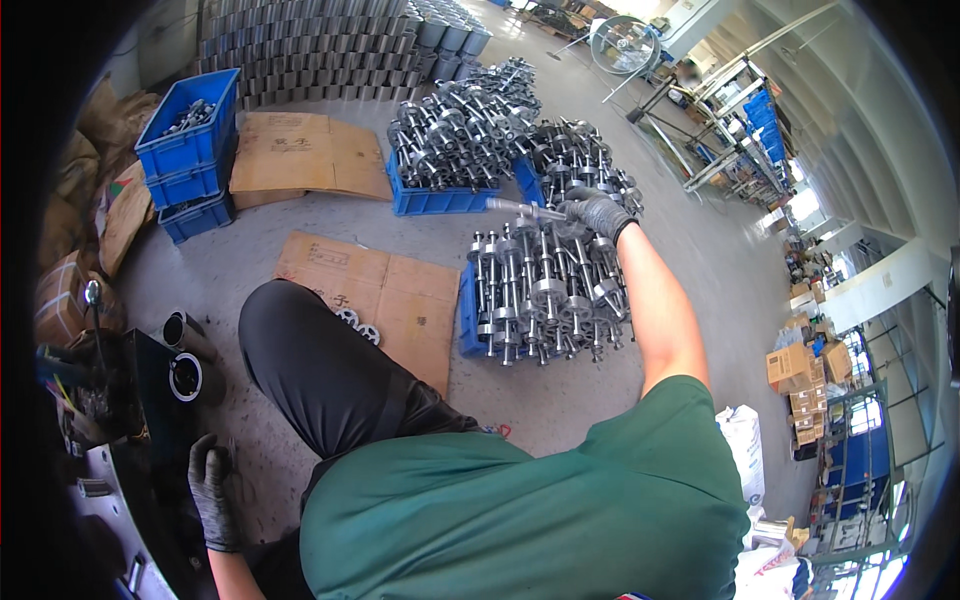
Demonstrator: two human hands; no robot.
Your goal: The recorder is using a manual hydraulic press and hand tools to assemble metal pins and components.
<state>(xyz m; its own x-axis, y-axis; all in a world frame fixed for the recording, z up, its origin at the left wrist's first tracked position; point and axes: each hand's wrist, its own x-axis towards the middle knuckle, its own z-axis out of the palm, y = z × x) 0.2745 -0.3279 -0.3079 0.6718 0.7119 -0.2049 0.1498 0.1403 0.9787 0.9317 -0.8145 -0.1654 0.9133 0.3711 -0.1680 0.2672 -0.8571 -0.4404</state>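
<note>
My right hand (597,212), in a grey knit glove, is closed around one end of a metal shaft (525,209). The shaft points left, slightly blurred, above a pile of similar shafts with round collars (548,285). That pile rises out of a blue crate (468,310). Low on the left, my left hand (212,490), gloved in grey too, hangs beside a dark machine (130,510). Its fingers are loosely bent and a little apart, with nothing visible in them. Near it stand two open metal cylinders, one dark-walled (188,335) and one with a bright rim (187,378).
Ring-shaped metal parts (358,325) lie on flat cardboard (415,320) by my knee. Farther off are another heaped blue crate (440,200), stacked blue bins (188,150), a cardboard-covered stack (300,155) and rows of metal cylinders (310,50). A large fan (625,45) stands at the back.
</note>
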